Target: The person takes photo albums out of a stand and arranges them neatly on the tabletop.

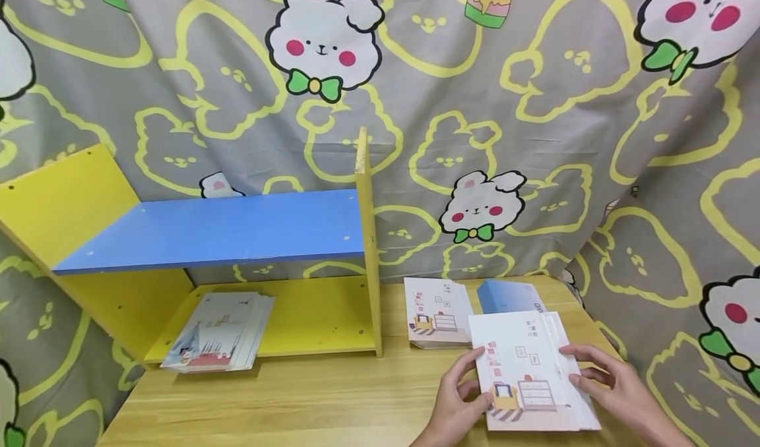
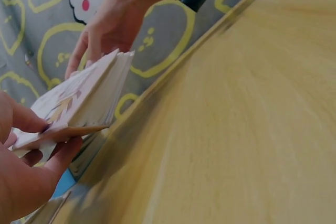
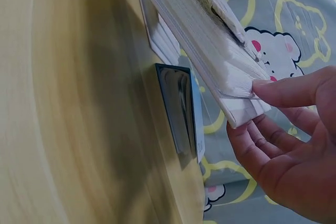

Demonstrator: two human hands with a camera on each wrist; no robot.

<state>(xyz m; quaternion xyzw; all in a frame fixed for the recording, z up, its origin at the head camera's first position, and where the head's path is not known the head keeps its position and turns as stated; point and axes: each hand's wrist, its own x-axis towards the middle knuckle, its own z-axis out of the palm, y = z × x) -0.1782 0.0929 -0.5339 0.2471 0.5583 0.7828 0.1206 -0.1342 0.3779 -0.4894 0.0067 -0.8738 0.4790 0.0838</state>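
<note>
Left hand (image 1: 456, 397), right hand (image 1: 617, 382) grip white pack (image 1: 525, 371) by side edges | tabletop (image 1: 320, 404) spans leftward to shelf (image 1: 237, 228)

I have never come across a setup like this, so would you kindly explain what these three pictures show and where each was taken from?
There is no machine arm here: a person works with two bare hands. The widest picture comes from a camera worn on the head, looking forward and down. The other two come from cameras worn on the left and right wrists, so the scene looks tilted there. The left hand and right hand together grip a white bundle printed with furniture drawings. On the wooden table behind it are a similar bundle and a blue box. To the left stands a yellow and blue shelf, with a printed white stack on its bottom board.
</note>
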